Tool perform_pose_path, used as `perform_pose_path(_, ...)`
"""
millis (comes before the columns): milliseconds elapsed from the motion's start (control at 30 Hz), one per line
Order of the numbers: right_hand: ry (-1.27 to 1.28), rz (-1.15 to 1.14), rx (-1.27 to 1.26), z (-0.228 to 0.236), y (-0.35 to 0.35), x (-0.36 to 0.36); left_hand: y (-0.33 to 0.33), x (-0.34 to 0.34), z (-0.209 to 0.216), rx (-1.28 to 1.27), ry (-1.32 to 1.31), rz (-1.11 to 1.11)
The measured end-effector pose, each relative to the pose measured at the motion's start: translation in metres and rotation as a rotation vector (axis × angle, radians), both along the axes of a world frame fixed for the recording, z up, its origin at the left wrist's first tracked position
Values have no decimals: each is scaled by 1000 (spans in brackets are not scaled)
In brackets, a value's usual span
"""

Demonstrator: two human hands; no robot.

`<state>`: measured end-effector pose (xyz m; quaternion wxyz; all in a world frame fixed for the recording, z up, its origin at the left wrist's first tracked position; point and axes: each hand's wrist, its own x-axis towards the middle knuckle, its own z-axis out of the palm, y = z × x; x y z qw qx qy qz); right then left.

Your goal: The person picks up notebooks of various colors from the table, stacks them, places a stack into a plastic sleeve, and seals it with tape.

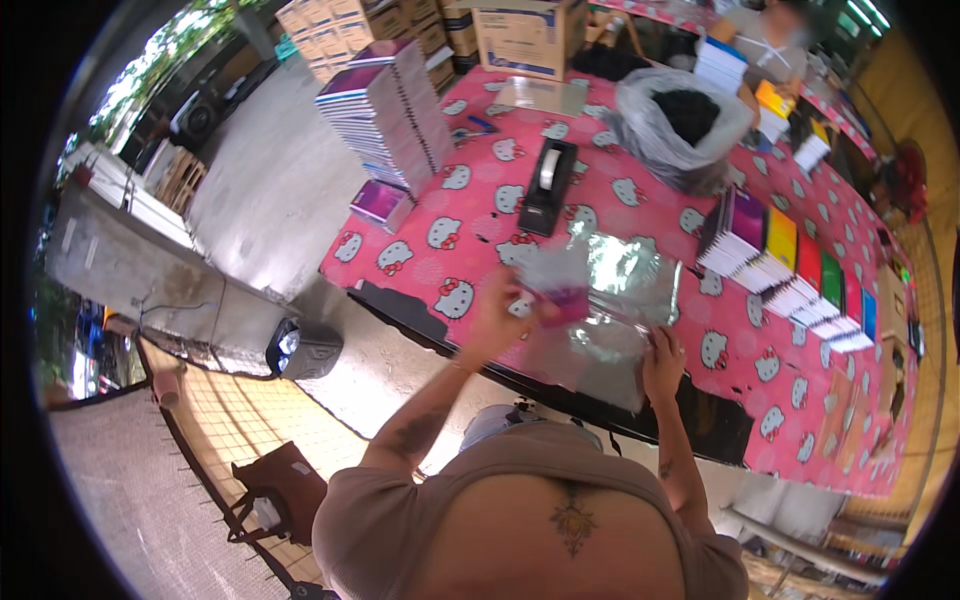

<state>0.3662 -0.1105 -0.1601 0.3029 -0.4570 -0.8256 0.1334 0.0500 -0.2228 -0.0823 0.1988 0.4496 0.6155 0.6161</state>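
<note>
My left hand (492,315), smeared by motion, closes on a small purple notebook (566,304) near the table's front edge. A hazy, see-through film shows beside that notebook, blurred too. Shiny clear plastic bags (632,272) lie flat just beyond and to the right of it. With bent fingers, my right hand (663,364) grips the near right edge of a clear plastic bag (600,362). Farther off stands a black tape dispenser (547,190) with a roll in it.
Tall stacks of spiral notebooks (385,115) stand at the far left, a short purple stack (382,204) before them. Rows of coloured notebooks (785,255) line the right. A bin with a grey plastic liner (660,150), a cardboard box (525,40) and another person (765,50) are beyond.
</note>
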Motion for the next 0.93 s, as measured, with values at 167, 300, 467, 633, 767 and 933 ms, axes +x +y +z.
perform_pose_path(167, 193, -105, -65, -3, -2, 11, -11, -199, 45, 41, -357, 547)
perform_pose_path(300, 196, -69, -48, -4, 2, -9, -32, -346, 9, -106, -428, 850)
perform_pose_path(467, 157, -135, -43, -5, -2, 5, 29, -355, -21, -235, -476, 770)
perform_pose_path(633, 189, -114, -95, 7, -6, 2, 26, -369, -22, -158, -629, 702)
perform_pose_path(767, 489, -215, -240, -1, 6, 17, 71, -226, -24, -91, 91, 1176)
perform_pose_path(933, 511, -351, -51, 11, 59, 109, 154, -8, -11, 142, 470, 308)
